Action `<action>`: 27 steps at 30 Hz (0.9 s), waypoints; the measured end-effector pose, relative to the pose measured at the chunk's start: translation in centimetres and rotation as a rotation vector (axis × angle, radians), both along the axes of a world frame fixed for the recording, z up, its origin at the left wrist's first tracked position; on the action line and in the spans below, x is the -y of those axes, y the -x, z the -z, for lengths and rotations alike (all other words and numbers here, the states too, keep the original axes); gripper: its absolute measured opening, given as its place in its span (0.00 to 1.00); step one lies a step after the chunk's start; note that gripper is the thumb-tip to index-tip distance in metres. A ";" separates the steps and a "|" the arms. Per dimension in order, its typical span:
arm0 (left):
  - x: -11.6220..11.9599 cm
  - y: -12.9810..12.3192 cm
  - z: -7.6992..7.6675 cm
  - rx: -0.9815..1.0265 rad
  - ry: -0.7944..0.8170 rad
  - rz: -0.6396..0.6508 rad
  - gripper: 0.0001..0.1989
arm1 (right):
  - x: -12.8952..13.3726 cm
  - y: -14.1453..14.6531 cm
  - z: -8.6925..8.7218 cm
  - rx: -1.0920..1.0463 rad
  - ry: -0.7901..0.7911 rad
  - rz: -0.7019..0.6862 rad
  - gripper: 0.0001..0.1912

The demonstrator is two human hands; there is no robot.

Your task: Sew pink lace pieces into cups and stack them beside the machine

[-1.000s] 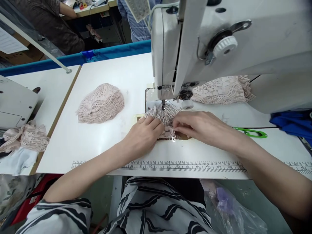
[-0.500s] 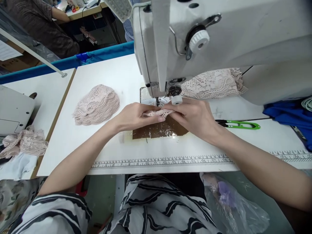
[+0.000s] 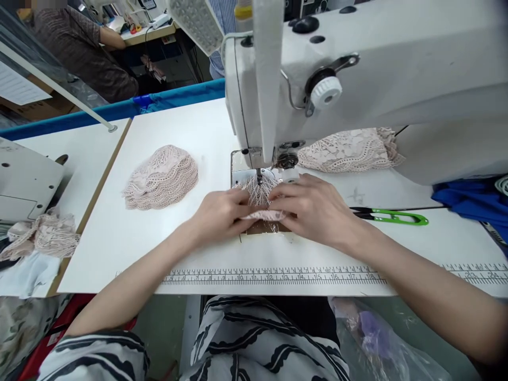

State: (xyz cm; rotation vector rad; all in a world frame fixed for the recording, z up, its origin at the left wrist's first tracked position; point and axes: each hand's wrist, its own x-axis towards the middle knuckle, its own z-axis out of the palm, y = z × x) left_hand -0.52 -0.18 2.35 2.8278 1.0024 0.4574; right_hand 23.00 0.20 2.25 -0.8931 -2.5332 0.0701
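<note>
A piece of pale pink lace [image 3: 260, 191] lies under the presser foot of the white sewing machine [image 3: 259, 174], its near edge folded up toward me. My left hand [image 3: 224, 214] grips that edge on the left side, thumb below and fingers above. On the other side my right hand [image 3: 307, 206] pinches the same lace, its fingertips close to the needle area. Both hands are closed, and parts of the fold are hidden beneath the fingers.
A stack of pink lace pieces [image 3: 162, 177] sits left on the white table. More lace [image 3: 353, 151] lies behind the machine head. Green thread snips [image 3: 397, 216] and blue cloth [image 3: 468, 196] are at right. A printed ruler [image 3: 270, 276] runs along the front edge. Another person [image 3: 83, 53] sits beyond.
Both hands have drawn a little toward me, and the lace now spreads out flat between the presser foot and the fingers. The view has shifted slightly.
</note>
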 end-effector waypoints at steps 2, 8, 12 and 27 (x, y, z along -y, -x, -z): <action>1.1 -0.2 0.6 -0.059 -0.244 0.036 0.14 | 0.3 0.1 0.2 0.022 -0.089 -0.043 0.11; 2.4 -0.2 1.0 -0.181 -0.272 -0.004 0.17 | 0.6 0.1 0.4 0.035 -0.120 -0.048 0.14; 2.3 -0.1 1.0 -0.185 -0.248 0.002 0.17 | 0.5 0.1 0.2 0.045 -0.101 -0.052 0.14; 0.9 0.0 1.7 -0.108 -0.155 -0.067 0.18 | -0.3 0.4 0.8 0.028 -0.130 0.005 0.16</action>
